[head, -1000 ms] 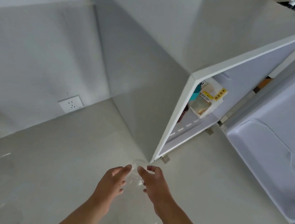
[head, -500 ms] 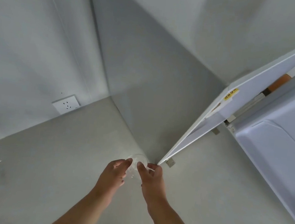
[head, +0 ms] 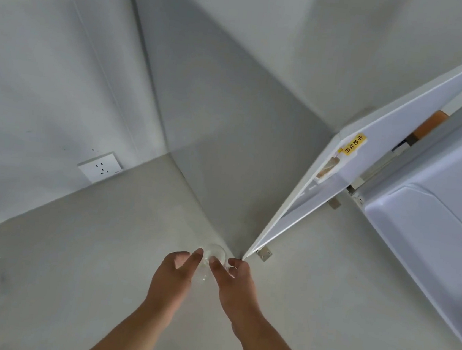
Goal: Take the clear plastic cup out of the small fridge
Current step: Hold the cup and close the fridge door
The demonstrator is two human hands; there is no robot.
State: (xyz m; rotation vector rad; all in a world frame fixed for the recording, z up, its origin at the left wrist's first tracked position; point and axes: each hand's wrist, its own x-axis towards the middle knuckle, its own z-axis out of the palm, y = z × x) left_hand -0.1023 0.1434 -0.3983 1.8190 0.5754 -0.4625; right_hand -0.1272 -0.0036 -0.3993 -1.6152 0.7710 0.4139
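White-grey metal first: small fridge filling the upper middle, seen from above and from its side, with door standing wide open to the right, inner liner facing up. Inside the narrow visible slice of the cabinet, a package with a yellow label, the rest hidden by the angle. Below and around, pale beige surface running to the wall, wall socket low on the left. Nearer, two bare forearms reaching forward, left hand and right hand close together just beside the fridge's lower front corner. Left thumb and forefinger pinching one side of the clear plastic cup, right thumb and forefinger pinching the other; remaining fingers mostly hidden beneath. Cup outside the cabinet, low over the beige surface, just to the left of that corner; contact with the surface impossible to tell. Judged from this: taking-out step all but finished, with only the setting down or carrying off to do. Next move calling for a light, even grip, thin plastic being likely to buckle or slip under a squeeze, then one hand freed, probably for the door. As for looks: small, round, fully see-through, apparently empty, one end showing as a faint pale ring, walls nearly lost against the surface behind
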